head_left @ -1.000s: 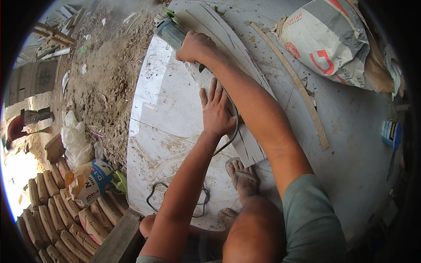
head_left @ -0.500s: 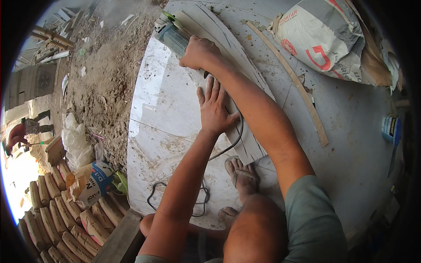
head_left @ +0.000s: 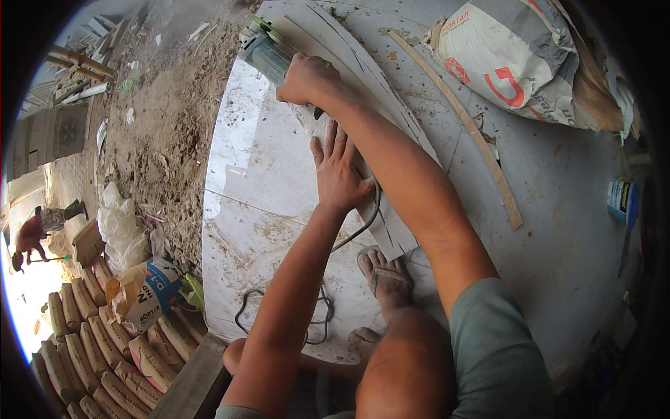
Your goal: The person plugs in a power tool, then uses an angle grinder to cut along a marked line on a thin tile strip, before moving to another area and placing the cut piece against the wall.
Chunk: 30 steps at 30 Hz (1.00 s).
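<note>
An angle grinder [head_left: 268, 60] with a grey-blue body and a green disc lies over the far end of a long light-coloured tile or board piece [head_left: 392, 234]. Wrapped round the grinder's body is my right hand [head_left: 309, 78], its arm stretched across the piece. My left hand [head_left: 340, 171] lies flat nearer to me, fingers stretched out and thumb apart, pressing on the piece and the surface beside it. A dark cord [head_left: 375, 218] runs from behind my hands toward my feet. Where the disc meets the piece is hard to make out.
A thin curved strip [head_left: 478, 140] lies to the right, below a large mortar bag [head_left: 506, 59]. A blue-and-white tub [head_left: 620, 201] stands at far right. Stacked brown bags [head_left: 105, 349], a crumpled plastic sheet [head_left: 122, 227], rough soil [head_left: 164, 119] and a bending person [head_left: 31, 234] are at left.
My right hand and the grinder have shifted slightly toward the far left along the piece. My left hand has barely moved. The person at far left has bent lower.
</note>
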Motion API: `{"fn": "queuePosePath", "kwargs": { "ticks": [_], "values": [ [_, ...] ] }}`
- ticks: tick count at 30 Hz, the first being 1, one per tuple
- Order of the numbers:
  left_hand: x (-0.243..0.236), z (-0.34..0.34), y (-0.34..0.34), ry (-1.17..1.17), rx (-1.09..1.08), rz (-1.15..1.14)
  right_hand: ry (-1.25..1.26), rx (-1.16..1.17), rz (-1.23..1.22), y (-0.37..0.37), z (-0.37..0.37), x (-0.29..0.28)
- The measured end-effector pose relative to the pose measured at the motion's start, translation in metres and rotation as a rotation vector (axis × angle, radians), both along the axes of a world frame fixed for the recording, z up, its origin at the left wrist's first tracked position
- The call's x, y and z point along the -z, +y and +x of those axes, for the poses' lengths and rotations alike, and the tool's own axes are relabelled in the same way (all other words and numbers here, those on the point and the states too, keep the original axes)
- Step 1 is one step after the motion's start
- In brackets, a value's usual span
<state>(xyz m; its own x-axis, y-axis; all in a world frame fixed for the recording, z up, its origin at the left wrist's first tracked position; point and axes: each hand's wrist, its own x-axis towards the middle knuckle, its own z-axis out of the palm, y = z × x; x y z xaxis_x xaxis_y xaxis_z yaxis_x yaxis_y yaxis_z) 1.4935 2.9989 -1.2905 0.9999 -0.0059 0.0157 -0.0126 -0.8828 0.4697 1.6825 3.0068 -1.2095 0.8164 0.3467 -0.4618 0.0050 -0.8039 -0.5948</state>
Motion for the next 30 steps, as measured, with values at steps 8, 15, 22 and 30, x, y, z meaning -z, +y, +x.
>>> {"fn": "queuePosePath", "kwargs": {
  "ticks": [8, 15, 22, 30],
  "values": [
    [0.004, -0.001, 0.002, -0.005, 0.003, 0.021, 0.007, -0.004, -0.006, -0.006, -0.007, -0.005],
    [0.002, 0.0, 0.0, -0.007, 0.001, 0.025, -0.001, 0.001, -0.015, -0.01, -0.011, -0.003],
    [0.004, 0.001, 0.001, -0.014, 0.001, 0.014, -0.005, -0.007, -0.01, -0.011, -0.01, -0.002],
    [0.005, 0.0, 0.001, -0.02, 0.006, 0.011, 0.025, 0.001, -0.013, -0.013, -0.012, -0.005]
  ]
}}
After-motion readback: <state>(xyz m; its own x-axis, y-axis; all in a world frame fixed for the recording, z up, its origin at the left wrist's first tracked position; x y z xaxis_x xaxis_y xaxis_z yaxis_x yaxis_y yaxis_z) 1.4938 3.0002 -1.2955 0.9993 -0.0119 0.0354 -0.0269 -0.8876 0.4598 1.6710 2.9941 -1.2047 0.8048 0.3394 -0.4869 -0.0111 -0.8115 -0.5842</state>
